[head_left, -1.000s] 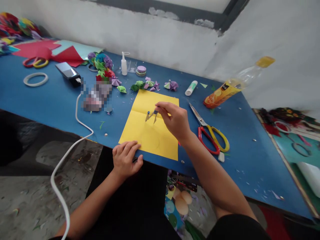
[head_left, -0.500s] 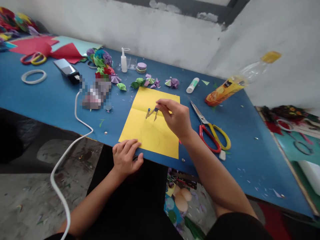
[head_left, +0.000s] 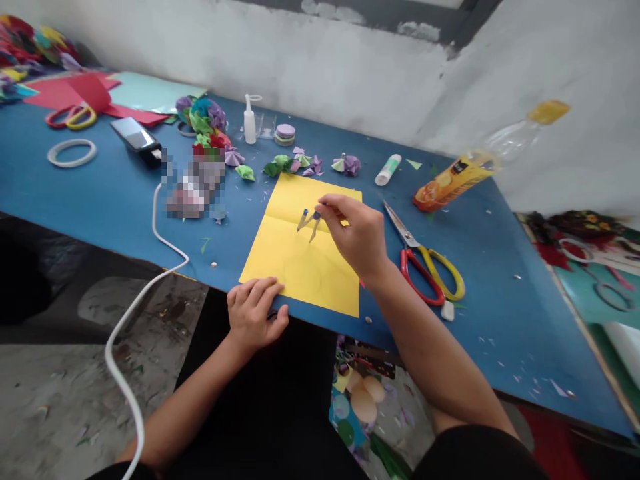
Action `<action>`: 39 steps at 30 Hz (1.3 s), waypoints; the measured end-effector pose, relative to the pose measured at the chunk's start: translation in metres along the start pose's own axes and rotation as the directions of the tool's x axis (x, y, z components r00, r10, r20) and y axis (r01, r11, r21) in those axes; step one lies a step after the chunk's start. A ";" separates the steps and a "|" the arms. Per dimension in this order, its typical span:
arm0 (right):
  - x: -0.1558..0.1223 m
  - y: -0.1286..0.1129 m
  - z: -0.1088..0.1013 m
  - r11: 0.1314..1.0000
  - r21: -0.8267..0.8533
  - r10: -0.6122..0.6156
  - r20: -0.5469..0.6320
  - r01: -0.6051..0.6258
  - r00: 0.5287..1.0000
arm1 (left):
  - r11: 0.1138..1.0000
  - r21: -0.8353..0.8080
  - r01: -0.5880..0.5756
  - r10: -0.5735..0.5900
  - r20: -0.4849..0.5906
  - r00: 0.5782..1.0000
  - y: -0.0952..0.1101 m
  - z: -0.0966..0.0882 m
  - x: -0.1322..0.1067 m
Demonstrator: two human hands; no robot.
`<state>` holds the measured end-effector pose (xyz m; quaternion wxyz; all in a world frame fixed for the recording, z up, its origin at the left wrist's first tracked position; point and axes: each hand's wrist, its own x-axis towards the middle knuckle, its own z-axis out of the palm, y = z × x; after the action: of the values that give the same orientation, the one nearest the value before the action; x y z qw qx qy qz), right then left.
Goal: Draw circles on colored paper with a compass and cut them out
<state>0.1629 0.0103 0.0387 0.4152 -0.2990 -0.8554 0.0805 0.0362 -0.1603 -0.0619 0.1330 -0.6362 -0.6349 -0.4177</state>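
Note:
A yellow sheet of paper [head_left: 280, 250] with a crease across it lies on the blue table near its front edge. My right hand [head_left: 356, 233] pinches the top of a drawing compass [head_left: 314, 227] over the sheet; its legs are spread and point down. Whether the tips touch the paper I cannot tell. Faint curved pencil lines show on the lower half. My left hand [head_left: 255, 312] rests flat at the sheet's lower left corner, fingers stretched over the paper's edge and thumb apart.
Right of the paper lie red-and-yellow scissors [head_left: 430, 270], an eraser [head_left: 447, 311], a glue stick [head_left: 388, 170] and a tilted juice bottle [head_left: 460, 175]. Behind are folded paper pieces [head_left: 280, 165] and a small white bottle [head_left: 249, 121]. A phone [head_left: 134, 137] trails a white cable [head_left: 120, 320] over the front edge.
The compass has turned a little in my right hand, and its pencil leg has shifted slightly up and right. My left hand stays at the paper's corner.

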 end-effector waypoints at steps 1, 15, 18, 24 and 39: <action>0.000 -0.001 0.000 1.000 -0.009 -0.001 -0.007 0.001 1.000 | 1.000 -0.001 -0.003 0.003 -0.001 1.000 0.000 0.000 0.000; 0.009 -0.026 -0.005 0.993 0.076 -0.102 0.204 0.088 0.974 | 1.000 -0.002 0.007 -0.007 0.010 1.000 0.001 -0.001 0.001; 0.009 -0.023 -0.015 0.976 0.166 -0.181 0.267 0.140 0.947 | 1.000 0.009 -0.001 0.001 0.001 1.000 0.001 -0.001 0.001; 0.010 0.001 -0.042 0.949 0.314 -0.163 0.395 0.034 0.904 | 1.000 0.001 -0.006 0.006 -0.016 1.000 0.001 -0.001 0.001; 0.019 0.025 -0.058 0.943 0.300 -0.024 0.496 -0.145 0.868 | 1.000 -0.004 -0.019 0.019 0.005 1.000 -0.002 -0.003 0.002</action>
<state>0.2094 0.0352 0.0789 0.2242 -0.2222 -0.8974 0.3082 0.0334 -0.1606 -0.0598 0.1341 -0.6434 -0.6283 -0.4162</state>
